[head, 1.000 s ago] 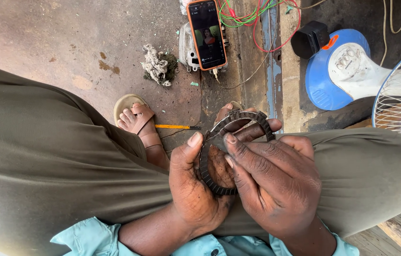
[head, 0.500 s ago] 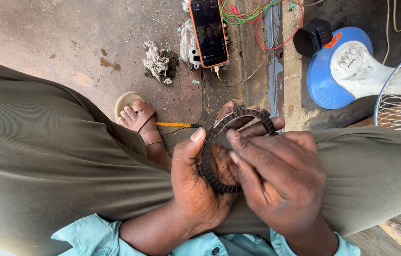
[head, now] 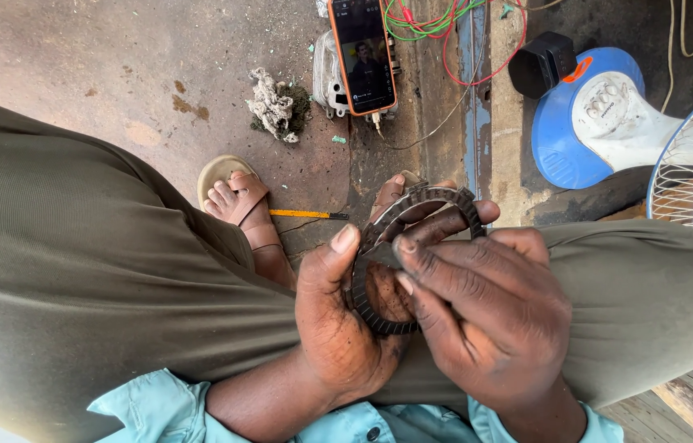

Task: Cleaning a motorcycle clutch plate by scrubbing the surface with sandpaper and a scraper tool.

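left hand (head: 338,328): fingers clamped on toothed metal ring (head: 379,316), thumb up along its left edge | right hand (head: 486,316): fingers clamped over the ring's right side | ring: held above the lap, between the knees | far: phone (head: 363,53), fan base (head: 601,115), wires (head: 445,25) on floor (head: 76,57)

A stained, dusty concrete floor (head: 100,57) in daylight carries a wad of rags (head: 273,107), a phone (head: 363,53), tangled red and green wires (head: 445,20), and a blue-based fan (head: 609,115) at its right edge.
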